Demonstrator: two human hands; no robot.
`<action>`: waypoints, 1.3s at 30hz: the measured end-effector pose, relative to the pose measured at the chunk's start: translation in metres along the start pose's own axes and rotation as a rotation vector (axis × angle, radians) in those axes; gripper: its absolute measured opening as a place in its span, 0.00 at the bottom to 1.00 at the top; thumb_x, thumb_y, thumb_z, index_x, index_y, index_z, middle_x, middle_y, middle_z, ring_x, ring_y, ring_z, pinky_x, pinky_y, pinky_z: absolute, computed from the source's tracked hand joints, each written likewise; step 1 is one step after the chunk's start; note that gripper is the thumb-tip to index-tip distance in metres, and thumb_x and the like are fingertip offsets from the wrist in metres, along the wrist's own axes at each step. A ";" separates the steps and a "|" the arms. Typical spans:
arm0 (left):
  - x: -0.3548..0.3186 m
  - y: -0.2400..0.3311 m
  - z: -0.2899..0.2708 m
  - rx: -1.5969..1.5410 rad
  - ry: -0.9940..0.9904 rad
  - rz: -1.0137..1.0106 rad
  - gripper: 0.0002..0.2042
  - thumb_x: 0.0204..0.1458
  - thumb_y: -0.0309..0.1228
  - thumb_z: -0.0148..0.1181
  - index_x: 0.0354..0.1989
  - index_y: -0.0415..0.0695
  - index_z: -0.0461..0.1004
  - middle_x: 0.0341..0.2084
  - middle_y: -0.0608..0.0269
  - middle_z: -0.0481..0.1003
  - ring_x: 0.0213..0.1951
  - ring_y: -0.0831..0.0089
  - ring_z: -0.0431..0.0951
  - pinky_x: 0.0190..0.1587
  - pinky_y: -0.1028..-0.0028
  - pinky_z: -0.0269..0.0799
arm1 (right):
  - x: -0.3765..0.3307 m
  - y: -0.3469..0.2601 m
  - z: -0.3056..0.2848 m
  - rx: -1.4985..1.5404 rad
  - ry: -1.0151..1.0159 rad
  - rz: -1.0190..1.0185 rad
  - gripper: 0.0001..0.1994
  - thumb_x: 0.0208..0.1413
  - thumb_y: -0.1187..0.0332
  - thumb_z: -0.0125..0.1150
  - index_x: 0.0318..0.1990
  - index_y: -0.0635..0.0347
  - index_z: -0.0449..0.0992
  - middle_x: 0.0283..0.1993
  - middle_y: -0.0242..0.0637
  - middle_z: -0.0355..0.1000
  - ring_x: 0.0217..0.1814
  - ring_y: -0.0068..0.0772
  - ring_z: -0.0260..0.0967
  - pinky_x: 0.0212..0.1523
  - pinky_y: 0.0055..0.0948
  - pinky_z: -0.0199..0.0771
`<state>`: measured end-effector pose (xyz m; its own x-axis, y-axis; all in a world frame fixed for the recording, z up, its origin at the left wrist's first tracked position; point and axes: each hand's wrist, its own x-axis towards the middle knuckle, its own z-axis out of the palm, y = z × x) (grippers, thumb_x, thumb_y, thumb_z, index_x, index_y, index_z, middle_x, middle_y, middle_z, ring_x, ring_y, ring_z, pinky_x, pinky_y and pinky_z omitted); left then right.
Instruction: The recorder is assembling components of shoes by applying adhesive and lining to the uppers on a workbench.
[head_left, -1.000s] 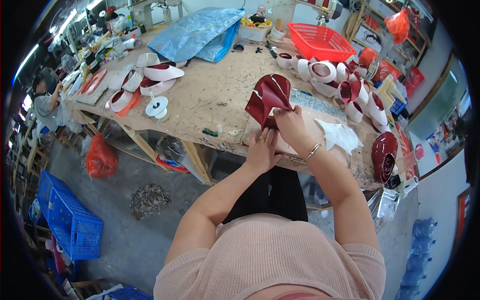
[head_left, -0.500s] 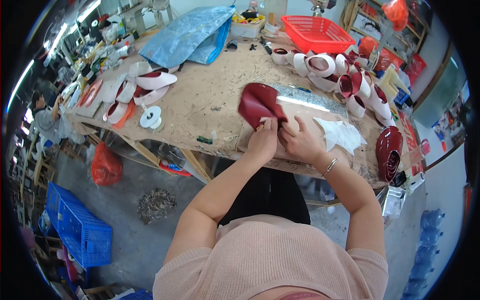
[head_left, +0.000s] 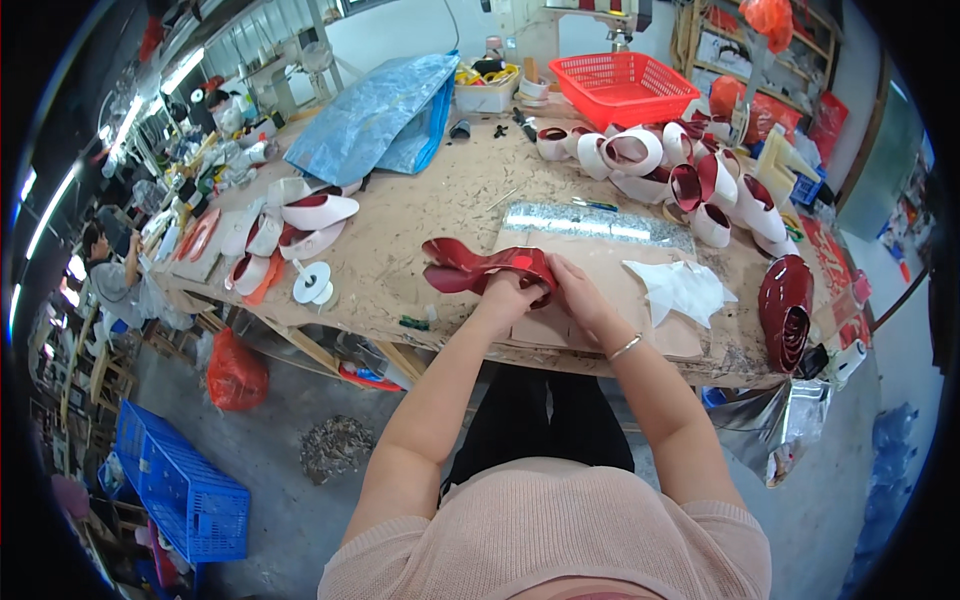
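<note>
A glossy dark red shoe upper (head_left: 475, 266) is between my hands, just above the near edge of the workbench. My left hand (head_left: 508, 298) has its fingers tucked into the opening of the upper, closed on its edge. Against the rounded right end of the same piece lies my right hand (head_left: 580, 292), fingers wrapped along its outside. Some of the fingertips are hidden by the red material. To the right of my hands, thin white cut pieces (head_left: 680, 290) lie on a brown board (head_left: 610, 268). Farther right sits a nested stack of dark red uppers (head_left: 786, 305).
White uppers with red lining (head_left: 630, 152) crowd the back right, near a red plastic basket (head_left: 625, 88). More white uppers (head_left: 318, 210), a white spool (head_left: 312, 283) and a blue bag (head_left: 375, 115) occupy the left. A blue crate (head_left: 185, 490) stands on the floor.
The red upper has been turned from lying spread upward to pointing left, with its opening now toward me. My left hand has moved into that opening; my right hand has closed round its end.
</note>
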<state>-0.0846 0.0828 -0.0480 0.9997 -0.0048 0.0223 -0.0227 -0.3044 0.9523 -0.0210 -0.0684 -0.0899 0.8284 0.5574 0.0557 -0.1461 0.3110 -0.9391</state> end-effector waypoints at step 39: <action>0.018 0.005 -0.015 -0.300 0.257 0.064 0.04 0.55 0.21 0.54 0.38 0.42 0.69 0.27 0.67 0.74 0.20 0.85 0.67 0.18 0.84 0.61 | 0.017 -0.026 0.010 0.339 -0.259 -0.034 0.23 0.50 0.70 0.66 0.55 0.60 0.70 0.50 0.32 0.73 0.54 0.25 0.67 0.59 0.31 0.61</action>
<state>-0.0669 0.0951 -0.0379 0.9640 0.2356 0.1233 -0.1222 -0.0191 0.9923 -0.0086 -0.0594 -0.0616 0.6787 0.7040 0.2092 -0.3263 0.5441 -0.7730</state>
